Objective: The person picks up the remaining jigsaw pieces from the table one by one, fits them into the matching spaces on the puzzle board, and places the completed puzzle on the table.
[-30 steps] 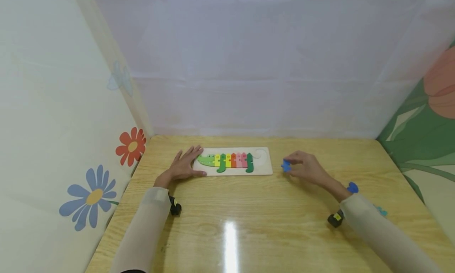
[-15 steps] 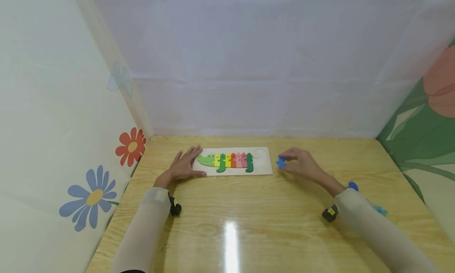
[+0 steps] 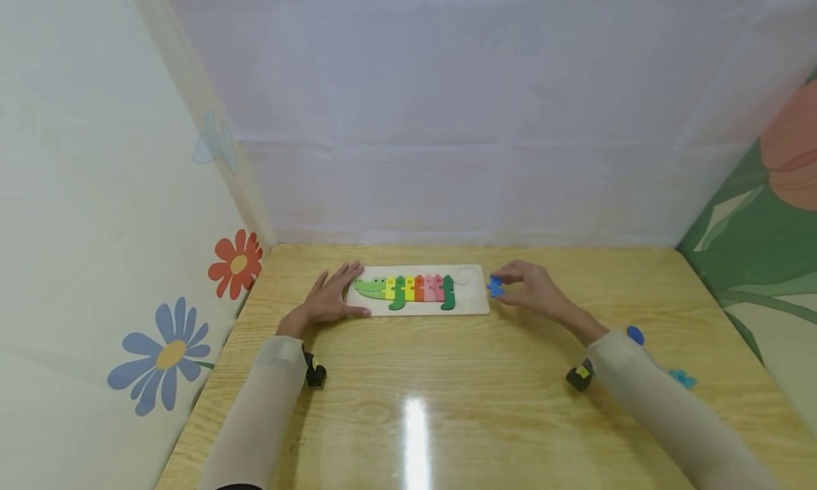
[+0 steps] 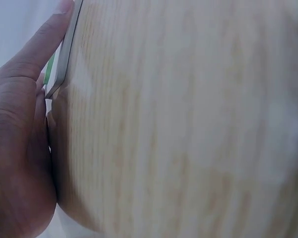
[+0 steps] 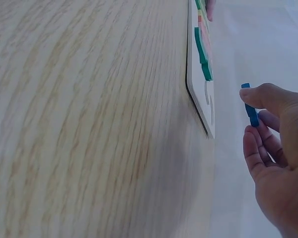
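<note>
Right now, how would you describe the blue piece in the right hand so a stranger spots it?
On the wooden table, find the pale board carrying the green-headed crocodile. By the board's right end, the right hand pinches the small blue piece. Unlike the rounded blue piece and the turquoise piece near the right sleeve, it is held.

so I counted two hands [image 3: 327, 300], one puzzle board [image 3: 472, 303], eight pieces [image 3: 419, 288] on it, three bluish pieces [image 3: 683, 379] off it, two wrist cams [image 3: 315, 374], plus two flowers [image 3: 239, 264] on the left wall [image 3: 96, 164]
</note>
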The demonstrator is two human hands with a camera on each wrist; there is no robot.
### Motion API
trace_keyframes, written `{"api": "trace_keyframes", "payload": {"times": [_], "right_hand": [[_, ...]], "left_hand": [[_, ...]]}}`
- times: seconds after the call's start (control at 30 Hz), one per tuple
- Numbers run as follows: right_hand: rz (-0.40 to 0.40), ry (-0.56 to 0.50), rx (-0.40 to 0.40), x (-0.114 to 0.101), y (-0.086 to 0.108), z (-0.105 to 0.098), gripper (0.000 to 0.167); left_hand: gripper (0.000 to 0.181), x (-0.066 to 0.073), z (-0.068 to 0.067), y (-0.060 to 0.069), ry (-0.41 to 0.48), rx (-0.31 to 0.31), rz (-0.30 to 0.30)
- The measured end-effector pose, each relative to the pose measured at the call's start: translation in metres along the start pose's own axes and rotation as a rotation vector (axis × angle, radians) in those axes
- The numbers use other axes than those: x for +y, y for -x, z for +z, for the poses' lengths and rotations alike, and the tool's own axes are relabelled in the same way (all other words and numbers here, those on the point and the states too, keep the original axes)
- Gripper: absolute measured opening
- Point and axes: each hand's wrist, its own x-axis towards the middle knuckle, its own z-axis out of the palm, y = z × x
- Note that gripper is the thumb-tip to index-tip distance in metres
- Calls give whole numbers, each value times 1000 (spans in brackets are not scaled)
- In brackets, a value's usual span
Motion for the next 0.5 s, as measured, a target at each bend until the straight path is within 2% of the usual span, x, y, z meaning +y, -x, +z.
{"api": "trace_keyframes", "payload": {"times": [0.5], "right_hand": [[17,-56,-12,-2,-10,11,46]], "left_hand": [[112,-2,1,-1,-4,-4,-9]]}}
